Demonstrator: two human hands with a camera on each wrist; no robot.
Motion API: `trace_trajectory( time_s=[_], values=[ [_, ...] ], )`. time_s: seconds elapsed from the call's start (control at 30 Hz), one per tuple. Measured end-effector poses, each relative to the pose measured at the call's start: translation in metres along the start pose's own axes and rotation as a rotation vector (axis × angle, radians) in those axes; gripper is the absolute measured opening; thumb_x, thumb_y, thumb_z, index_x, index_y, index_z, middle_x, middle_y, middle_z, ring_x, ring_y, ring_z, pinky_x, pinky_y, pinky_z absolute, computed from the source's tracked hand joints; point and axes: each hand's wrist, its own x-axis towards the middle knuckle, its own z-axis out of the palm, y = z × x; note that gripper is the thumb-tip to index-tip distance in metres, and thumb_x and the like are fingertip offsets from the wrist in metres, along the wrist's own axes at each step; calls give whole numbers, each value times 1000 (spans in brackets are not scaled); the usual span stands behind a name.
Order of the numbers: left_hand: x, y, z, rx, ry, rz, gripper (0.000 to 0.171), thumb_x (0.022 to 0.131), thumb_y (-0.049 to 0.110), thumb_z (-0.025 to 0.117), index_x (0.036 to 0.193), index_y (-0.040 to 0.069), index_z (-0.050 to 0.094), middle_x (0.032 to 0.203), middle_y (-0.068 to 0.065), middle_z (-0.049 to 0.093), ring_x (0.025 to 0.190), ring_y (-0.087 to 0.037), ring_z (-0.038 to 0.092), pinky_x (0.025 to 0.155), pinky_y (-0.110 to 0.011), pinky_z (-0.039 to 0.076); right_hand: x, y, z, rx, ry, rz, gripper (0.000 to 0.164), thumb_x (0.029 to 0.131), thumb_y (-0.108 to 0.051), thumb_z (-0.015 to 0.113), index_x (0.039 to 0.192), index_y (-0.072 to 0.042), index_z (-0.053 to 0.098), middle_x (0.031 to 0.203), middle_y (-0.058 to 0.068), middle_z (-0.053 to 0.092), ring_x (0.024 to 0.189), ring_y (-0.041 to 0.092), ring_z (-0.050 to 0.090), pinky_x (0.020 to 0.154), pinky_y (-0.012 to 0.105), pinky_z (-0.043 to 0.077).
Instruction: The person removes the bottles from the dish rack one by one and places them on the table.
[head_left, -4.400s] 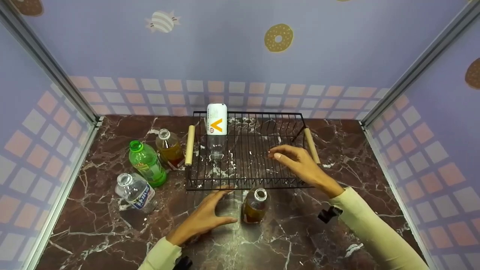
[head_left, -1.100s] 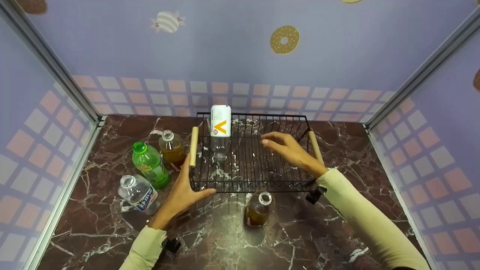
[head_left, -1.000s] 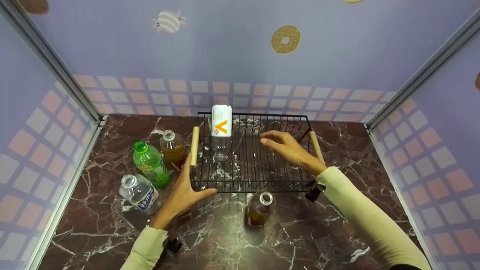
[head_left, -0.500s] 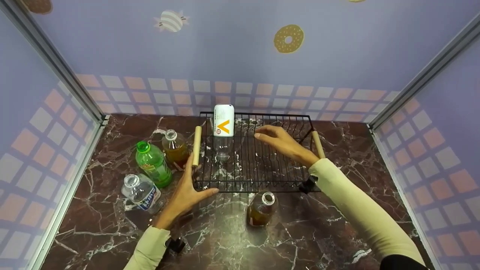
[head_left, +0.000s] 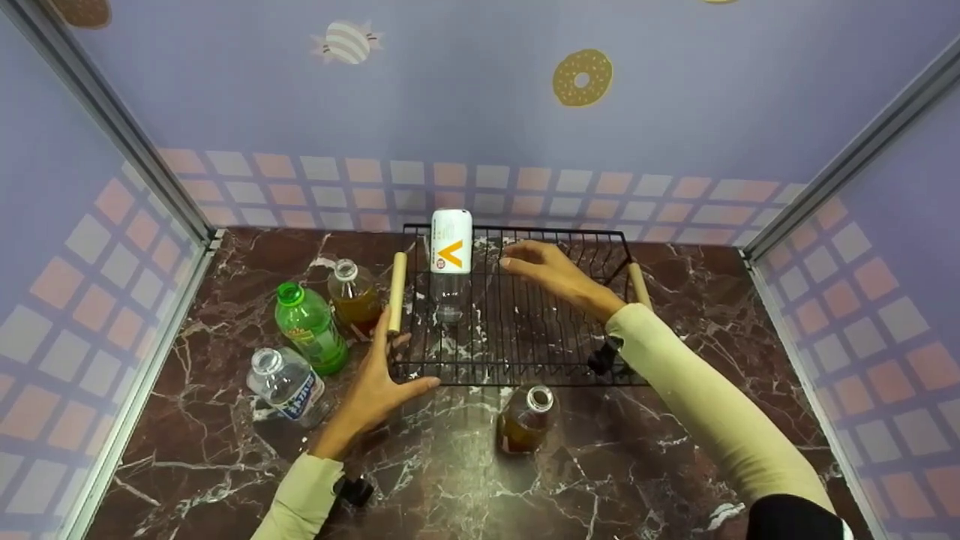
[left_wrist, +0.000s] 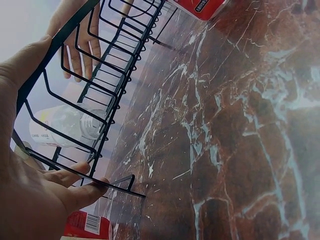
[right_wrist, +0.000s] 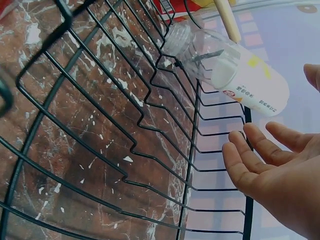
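Note:
A black wire dish rack [head_left: 517, 365] with wooden handles stands on the table. My left hand [head_left: 375, 386] holds its front left corner. In the left wrist view, the thumb [left_wrist: 30, 57] lies on the rim and fingers curl at the side wires. Inside the rack's left part a clear bottle with a white label [head_left: 451, 244] rests neck down, tilted against the back rail. Right of that bottle my right hand [head_left: 559, 274] hovers over the rack, fingers relaxed and holding nothing; the right wrist view shows a gap between its fingertips and the bottle [right_wrist: 250, 82].
An amber-filled bottle [head_left: 525, 427] stands before the rack. Left of the rack are another amber-filled bottle [head_left: 354, 300], a green bottle [head_left: 309, 330] and a clear bottle [head_left: 289, 386]. Patterned walls enclose the back and sides of the marble-look table [head_left: 465, 495].
My left hand has moved from beside the front amber-filled bottle to the rack's front left corner. My right hand has drifted left and back over the rack, towards the white-labelled bottle.

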Motion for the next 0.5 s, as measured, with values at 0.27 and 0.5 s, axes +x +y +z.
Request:
trace_trajectory(
  time_s=[0.27, 0.5],
  values=[
    [-1, 0, 0, -15, 3, -2, 137, 82, 22, 100, 178, 13, 2, 177, -33, 21, 154, -46, 46, 127, -70, 32, 13, 3, 3, -25, 9, 0, 68, 106, -48, 71, 154, -2, 57, 150, 15, 65, 136, 32, 62, 115, 50, 55],
    [0, -1, 0, -18, 7, -4, 138, 81, 22, 101, 178, 14, 3, 176, -33, 25, 154, -46, 46, 128, -69, 32, 21, 4, 7, -61, 0, -8, 70, 105, -47, 74, 155, -1, 57, 147, 15, 67, 136, 32, 62, 118, 49, 52]
  ],
)
